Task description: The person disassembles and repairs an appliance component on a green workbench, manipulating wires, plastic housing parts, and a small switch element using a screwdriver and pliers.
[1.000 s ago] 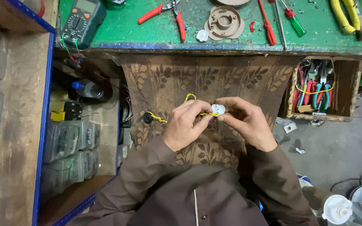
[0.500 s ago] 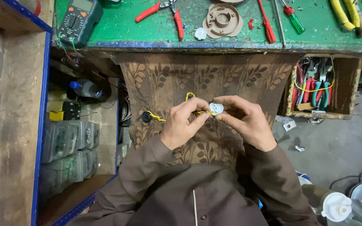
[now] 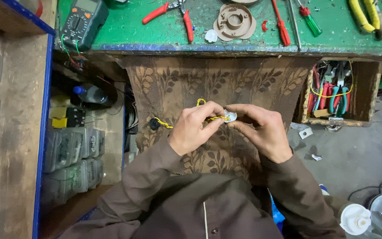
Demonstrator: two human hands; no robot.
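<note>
Just below the edge of the green workbench (image 3: 244, 37), over a lap covered by a brown leaf-patterned cloth (image 3: 217, 84), sits a small white plastic part (image 3: 230, 116), rounded and pale, barely bigger than the fingertips around it. A twisted yellow wire (image 3: 202, 116) runs from it, loops up once above the knuckles, then trails off to the person's left and ends at a small black piece (image 3: 154, 123) lying against the cloth.

On the bench above lie red-handled pliers (image 3: 173, 13), a round tan plastic base (image 3: 234, 20), a red-handled screwdriver (image 3: 280, 24), a green-handled screwdriver (image 3: 309, 20) and a multimeter (image 3: 84, 23) at the corner. An open wooden box (image 3: 368, 88) crammed with more pliers hangs to the right of the cloth, and clear plastic containers (image 3: 69, 150) stand on a lower shelf on the other side. Nothing comes between me and the part except the fingers themselves, which hide most of it.

The left hand (image 3: 195, 130) has its thumb and forefinger closed on the yellow wire right where it meets the white part. The right hand (image 3: 261, 132) pinches the part itself from the other side, fingertips curled tight on it. The two hands meet there, fingertips almost touching, held up clear of the cloth.
</note>
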